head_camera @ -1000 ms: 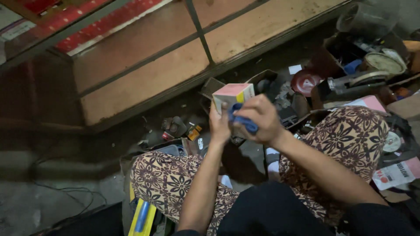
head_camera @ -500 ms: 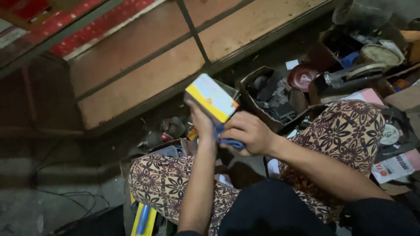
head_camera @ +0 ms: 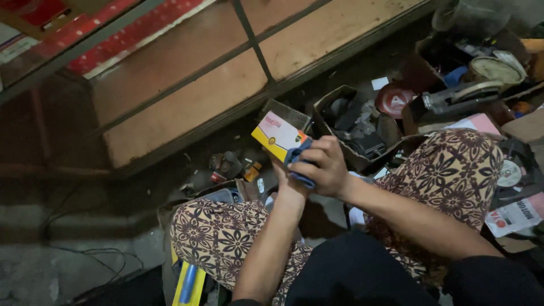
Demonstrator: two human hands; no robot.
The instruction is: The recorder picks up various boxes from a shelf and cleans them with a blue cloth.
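A small cardboard box, pale pink on top with a yellow side, is held up above my knees. My left hand grips it from below; most of that hand is hidden behind my right hand. My right hand is closed on a blue cloth pressed against the box's near corner. Both forearms rise from my lap, between legs in brown-and-cream patterned trousers.
An open cardboard box of dark parts sits just beyond my hands. Right of it lie a red round lid, more boxes, papers and a disc. A wooden shelf unit stands behind. A yellow-and-blue tool lies by my left thigh.
The box has been turned and tilted in my hands, from showing a pale end face to its pink and yellow sides. My right hand with the blue cloth has shifted along it.
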